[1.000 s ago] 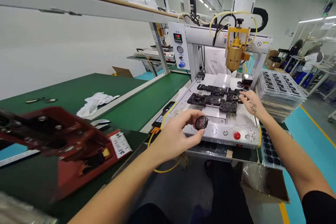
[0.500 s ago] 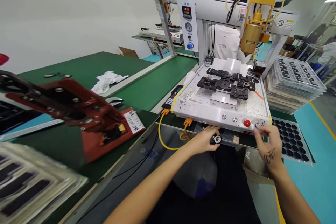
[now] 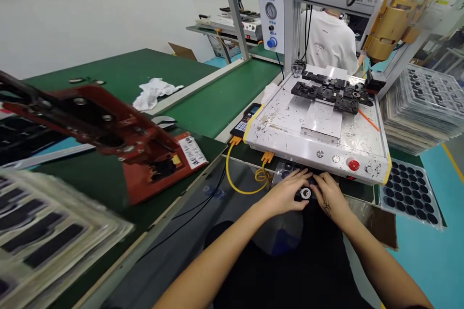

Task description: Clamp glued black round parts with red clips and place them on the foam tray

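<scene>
My left hand (image 3: pixel 290 192) is closed around a small black part with a silver ring (image 3: pixel 305 193), just below the front edge of the white bench machine (image 3: pixel 282 142). Close beside it on the right, my right hand (image 3: pixel 330 199) has its fingers bent together; what lies under its fingertips is hidden. Partly under my left fingers is a clear plastic tray (image 3: pixel 283 168) with dark round pieces. On the machine bed, black fixture parts (image 3: pixel 328 91) stand on a metal block, and a brass-coloured cylinder head (image 3: pixel 386 34) hangs above to the right.
A red press (image 3: pixel 163 174) stands at left, near stacked trays (image 3: pixel 65 231). More stacked trays (image 3: pixel 424 101) and a sheet of black discs (image 3: pixel 411 193) are at right. Yellow cable (image 3: pixel 229 174) loops below the machine. Behind it sits a person in a white shirt (image 3: pixel 326 41).
My right hand has left the buttons at the machine's front right corner and come in beside my left hand, which still holds the black part. The camera view has shifted closer to the machine.
</scene>
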Available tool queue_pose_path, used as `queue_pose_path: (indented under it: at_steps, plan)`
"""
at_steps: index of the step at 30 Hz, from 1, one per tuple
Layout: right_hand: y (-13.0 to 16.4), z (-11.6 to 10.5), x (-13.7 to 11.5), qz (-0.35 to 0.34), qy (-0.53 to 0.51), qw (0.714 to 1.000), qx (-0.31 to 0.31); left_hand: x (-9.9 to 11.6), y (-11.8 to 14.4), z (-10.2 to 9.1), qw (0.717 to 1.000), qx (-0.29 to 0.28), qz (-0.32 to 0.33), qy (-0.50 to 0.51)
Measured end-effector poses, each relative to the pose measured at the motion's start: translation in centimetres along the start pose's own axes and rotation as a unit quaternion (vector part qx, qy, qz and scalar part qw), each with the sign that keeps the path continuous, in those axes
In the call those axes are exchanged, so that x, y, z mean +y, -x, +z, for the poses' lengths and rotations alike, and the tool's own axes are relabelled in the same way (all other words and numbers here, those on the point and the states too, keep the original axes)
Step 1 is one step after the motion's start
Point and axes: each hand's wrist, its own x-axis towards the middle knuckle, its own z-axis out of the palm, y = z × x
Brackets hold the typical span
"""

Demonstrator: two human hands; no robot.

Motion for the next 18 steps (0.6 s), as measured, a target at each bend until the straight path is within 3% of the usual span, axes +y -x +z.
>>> queue_pose_path:
  at_steps: [5,9,14,18]
  plan:
    - [0.9,0.0,-0.4,-0.015,0.027,0.999,-0.023,0.0,0.5,-0.2,1.000,-0.010,0.000,0.014]
    - [1.7,0.9,0.4,-0.034,0.040,0.999,-0.002,0.2,0.6,-0.6,0.999,-0.023,-0.008,0.030]
    - [3.2,2.5,2.1,-0.089,0.036,0.995,0.022,0.0,0.1,-1.8,0.997,-0.053,-0.013,0.060]
    - [5.5,2.6,1.4,-0.136,0.020,0.990,0.022,-0.1,0.2,-2.5,0.991,-0.069,-0.022,0.115]
